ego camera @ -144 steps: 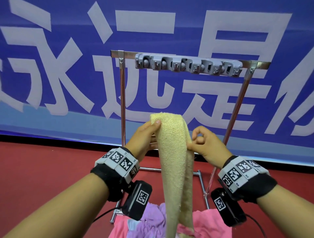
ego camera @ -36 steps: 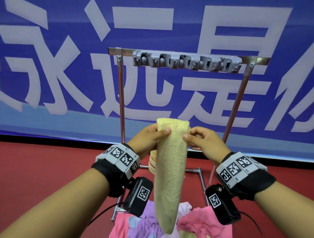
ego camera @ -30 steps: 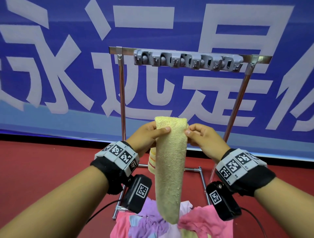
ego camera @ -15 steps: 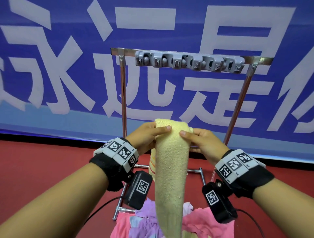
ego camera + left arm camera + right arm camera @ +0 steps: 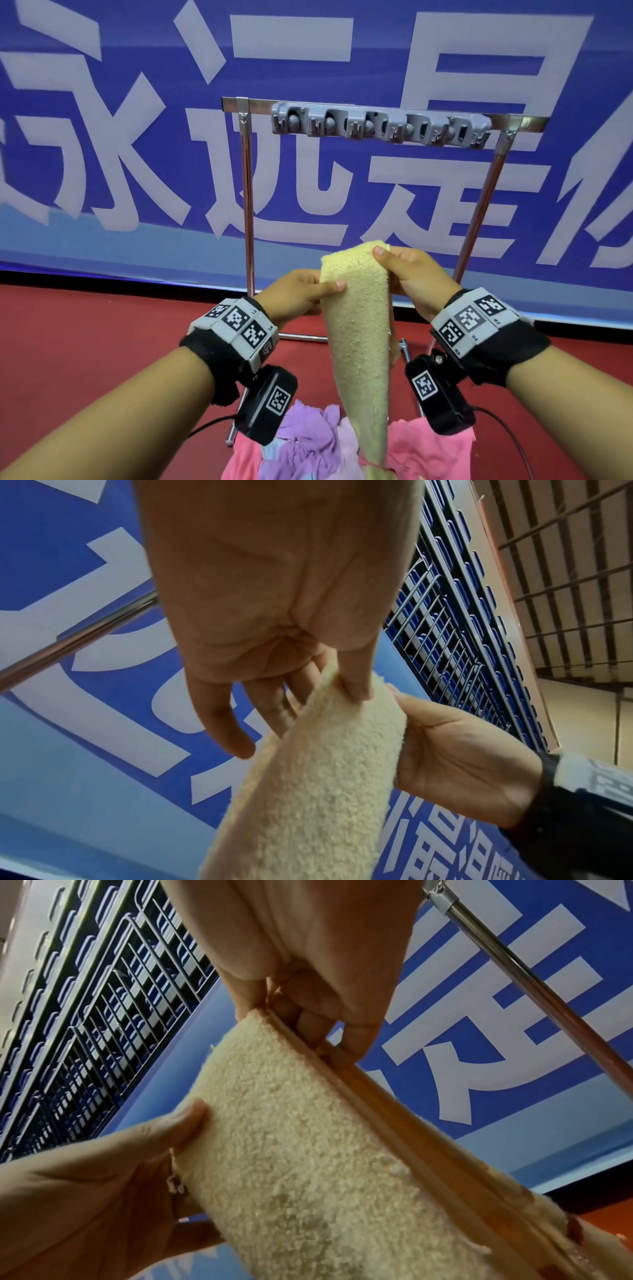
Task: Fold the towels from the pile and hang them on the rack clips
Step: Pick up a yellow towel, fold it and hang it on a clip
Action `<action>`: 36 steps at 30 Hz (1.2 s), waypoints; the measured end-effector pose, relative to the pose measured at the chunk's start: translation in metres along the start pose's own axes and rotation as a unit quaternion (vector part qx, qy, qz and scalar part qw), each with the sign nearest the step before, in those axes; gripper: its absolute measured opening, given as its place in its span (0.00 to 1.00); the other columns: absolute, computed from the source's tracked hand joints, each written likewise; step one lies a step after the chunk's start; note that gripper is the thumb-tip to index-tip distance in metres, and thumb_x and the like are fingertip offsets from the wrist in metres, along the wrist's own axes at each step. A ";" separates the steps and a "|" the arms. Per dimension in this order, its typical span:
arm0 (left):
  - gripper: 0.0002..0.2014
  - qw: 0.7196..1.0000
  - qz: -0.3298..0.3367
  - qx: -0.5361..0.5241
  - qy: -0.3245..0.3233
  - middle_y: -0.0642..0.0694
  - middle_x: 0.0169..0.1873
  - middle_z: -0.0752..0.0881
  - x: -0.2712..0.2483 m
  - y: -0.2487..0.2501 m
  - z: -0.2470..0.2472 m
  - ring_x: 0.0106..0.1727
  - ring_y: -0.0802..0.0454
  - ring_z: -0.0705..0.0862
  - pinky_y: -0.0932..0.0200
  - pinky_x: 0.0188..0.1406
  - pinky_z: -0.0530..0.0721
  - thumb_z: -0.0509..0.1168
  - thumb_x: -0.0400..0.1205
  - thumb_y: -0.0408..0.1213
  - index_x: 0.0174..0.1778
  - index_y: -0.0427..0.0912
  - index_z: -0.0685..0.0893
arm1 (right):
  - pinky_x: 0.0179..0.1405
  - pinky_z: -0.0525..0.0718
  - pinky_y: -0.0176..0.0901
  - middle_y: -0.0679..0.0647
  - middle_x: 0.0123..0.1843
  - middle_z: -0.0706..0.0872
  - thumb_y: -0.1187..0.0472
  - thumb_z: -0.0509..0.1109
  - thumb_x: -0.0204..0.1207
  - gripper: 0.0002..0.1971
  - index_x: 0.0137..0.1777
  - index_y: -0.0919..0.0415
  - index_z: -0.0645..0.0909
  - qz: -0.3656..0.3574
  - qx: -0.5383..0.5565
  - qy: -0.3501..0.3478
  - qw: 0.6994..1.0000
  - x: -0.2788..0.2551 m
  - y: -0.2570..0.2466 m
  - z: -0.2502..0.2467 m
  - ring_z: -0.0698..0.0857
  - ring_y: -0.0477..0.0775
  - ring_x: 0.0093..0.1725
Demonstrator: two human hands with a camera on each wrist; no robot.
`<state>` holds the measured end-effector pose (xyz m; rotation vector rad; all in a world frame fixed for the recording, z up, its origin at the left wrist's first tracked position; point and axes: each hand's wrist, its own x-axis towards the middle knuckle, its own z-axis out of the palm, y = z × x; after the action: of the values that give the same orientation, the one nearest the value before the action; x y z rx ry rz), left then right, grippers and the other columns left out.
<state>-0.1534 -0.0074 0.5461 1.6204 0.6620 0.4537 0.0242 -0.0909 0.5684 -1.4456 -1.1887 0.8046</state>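
Note:
A folded pale yellow towel (image 5: pixel 359 329) hangs in the air in front of the rack, its lower end reaching the pile. My left hand (image 5: pixel 301 294) pinches its left edge, thumb on the front. My right hand (image 5: pixel 407 270) pinches the top right corner a little higher. In the left wrist view the thumb presses the yellow towel (image 5: pixel 318 772) against the fingers. In the right wrist view the yellow towel (image 5: pixel 308 1150) shows stacked orange-edged layers under my fingers. The grey row of clips (image 5: pixel 380 127) sits on the rack's top bar (image 5: pixel 520 122), above the towel, with nothing hanging on it.
A pile of pink and purple towels (image 5: pixel 308 442) lies at the foot of the rack. The rack's chrome posts (image 5: pixel 247 205) stand on a red floor (image 5: pixel 85 342). A blue banner with large white characters (image 5: pixel 102 137) fills the background.
The right hand has risen and slid to the top right corner, tilting the towel's top edge up to the right. The left hand has dropped slightly along the left edge.

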 end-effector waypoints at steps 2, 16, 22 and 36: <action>0.12 0.999 0.021 -0.024 0.008 0.44 0.51 0.90 0.002 0.004 0.003 0.53 0.51 0.88 0.58 0.56 0.84 0.64 0.82 0.41 0.53 0.37 0.86 | 0.58 0.82 0.50 0.55 0.46 0.89 0.54 0.60 0.83 0.14 0.53 0.61 0.85 0.012 0.022 0.006 1.000 -0.001 0.000 -0.004 0.86 0.51 0.47; 0.14 0.995 0.077 -0.064 0.022 0.47 0.50 0.89 0.004 0.031 0.005 0.47 0.55 0.88 0.63 0.43 0.87 0.55 0.87 0.43 0.60 0.41 0.82 | 0.56 0.82 0.42 0.47 0.54 0.90 0.56 0.72 0.75 0.14 0.61 0.52 0.81 0.045 -0.018 -0.063 0.997 -0.003 0.007 -0.013 0.88 0.45 0.54; 0.17 0.994 0.079 -0.074 0.026 0.45 0.60 0.86 0.006 0.040 -0.004 0.60 0.49 0.85 0.55 0.54 0.84 0.56 0.86 0.46 0.66 0.43 0.80 | 0.39 0.81 0.24 0.44 0.42 0.90 0.70 0.71 0.74 0.07 0.51 0.63 0.84 0.050 -0.042 -0.101 0.993 -0.008 0.019 -0.006 0.89 0.37 0.42; 0.11 0.990 0.100 -0.082 0.055 0.44 0.54 0.86 0.006 0.047 -0.008 0.56 0.46 0.84 0.47 0.66 0.80 0.60 0.85 0.44 0.58 0.46 0.83 | 0.38 0.87 0.32 0.55 0.46 0.91 0.70 0.81 0.62 0.15 0.49 0.70 0.85 0.007 -0.028 -0.002 1.000 -0.005 0.019 -0.007 0.90 0.45 0.40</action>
<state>-0.1467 -0.0009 0.5932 1.5182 0.5317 0.7302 0.0345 -0.0967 0.5511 -1.4991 -1.2151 0.7897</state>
